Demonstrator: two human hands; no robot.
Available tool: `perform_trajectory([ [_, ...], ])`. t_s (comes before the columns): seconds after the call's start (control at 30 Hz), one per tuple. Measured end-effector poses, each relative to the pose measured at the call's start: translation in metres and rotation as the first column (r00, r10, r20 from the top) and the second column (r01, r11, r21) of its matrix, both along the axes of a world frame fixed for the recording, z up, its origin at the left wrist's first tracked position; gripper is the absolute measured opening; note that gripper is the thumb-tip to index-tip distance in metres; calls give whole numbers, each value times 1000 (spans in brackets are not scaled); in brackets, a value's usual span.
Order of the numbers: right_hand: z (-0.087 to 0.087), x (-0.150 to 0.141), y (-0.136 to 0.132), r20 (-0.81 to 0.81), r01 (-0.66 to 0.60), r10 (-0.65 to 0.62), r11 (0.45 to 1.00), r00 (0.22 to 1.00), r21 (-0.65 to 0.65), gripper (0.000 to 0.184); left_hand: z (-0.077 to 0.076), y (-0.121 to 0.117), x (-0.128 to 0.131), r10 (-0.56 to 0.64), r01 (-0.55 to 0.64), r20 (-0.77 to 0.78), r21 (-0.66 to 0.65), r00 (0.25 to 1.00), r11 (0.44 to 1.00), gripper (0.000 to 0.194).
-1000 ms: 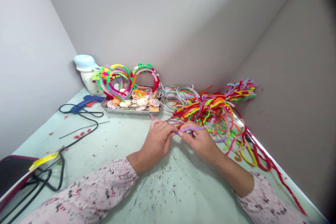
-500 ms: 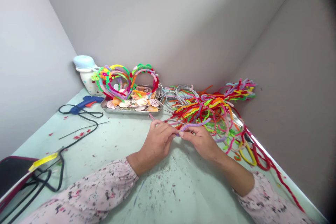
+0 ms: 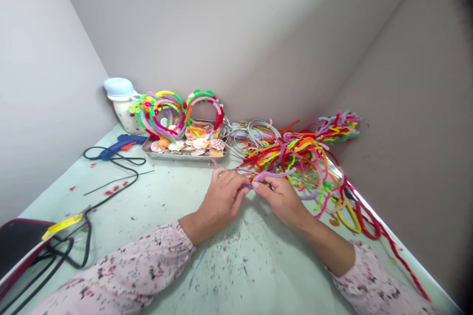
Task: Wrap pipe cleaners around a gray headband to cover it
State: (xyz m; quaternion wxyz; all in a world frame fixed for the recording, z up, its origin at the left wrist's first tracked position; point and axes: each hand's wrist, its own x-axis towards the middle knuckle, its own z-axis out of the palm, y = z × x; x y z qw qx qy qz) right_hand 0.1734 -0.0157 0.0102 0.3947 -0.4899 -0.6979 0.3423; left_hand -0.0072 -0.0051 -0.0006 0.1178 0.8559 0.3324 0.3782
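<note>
A purple pipe cleaner (image 3: pixel 275 175) is pinched between my two hands above the middle of the table. My left hand (image 3: pixel 221 199) is closed on its left part, and a pink end pokes out past the fingers toward the tray. My right hand (image 3: pixel 283 199) grips it with thumb and forefinger close by, its loose end stretching out to the right. Fingers hide the part between the hands. Just behind lies a tangled heap of coloured pipe cleaners (image 3: pixel 288 152), with a coil of grey wire hoops (image 3: pixel 260 133) beside it.
A metal tray (image 3: pixel 185 156) of seashells stands at the back, with fuzzy wrapped headbands (image 3: pixel 162 108) on it. Left of it are a blue glue gun (image 3: pixel 123 145), its black cord, and a white bottle (image 3: pixel 125 113). Scissors with yellow and red handles (image 3: pixel 349 216) lie right.
Both hands stay almost in place, still holding the purple pipe cleaner. My left fingers have shifted slightly around it, and the view has moved a little.
</note>
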Motion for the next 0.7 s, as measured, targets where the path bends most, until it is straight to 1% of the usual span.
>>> perform_trajectory([
  [0.07, 0, -1, -1, 46, 9, -13, 996, 999, 84, 25, -1, 0, 0, 21, -21, 13, -15, 1000, 1000, 12],
  [0.13, 0, -2, -2, 103, 42, -65, 978, 993, 205, 22, -2, 1, 0, 39, -38, 47, -34, 998, 999, 13],
  [0.23, 0, -3, -4, 170, 96, -176, 914, 970, 395, 11, -3, 2, 0, 80, -73, 101, -74, 992, 995, 12],
  [0.3, 0, -3, -5, 187, 102, -221, 862, 957, 497, 11, -3, 2, 0, 118, -107, 114, -98, 986, 989, 12],
  [0.37, -2, -2, -5, 204, 81, -239, 813, 949, 576, 12, -3, 2, 0, 144, -131, 115, -107, 983, 985, 12],
  [0.43, -5, -2, -5, 238, 48, -246, 784, 940, 619, 12, -3, 1, 1, 151, -138, 120, -106, 981, 985, 13],
  [0.53, -8, 0, -3, 280, 16, -257, 762, 925, 648, 12, -3, 1, 1, 148, -135, 129, -106, 981, 985, 14],
  [0.7, -10, 1, -2, 297, 9, -274, 748, 915, 664, 12, -5, 1, 2, 131, -119, 118, -103, 984, 987, 11],
])
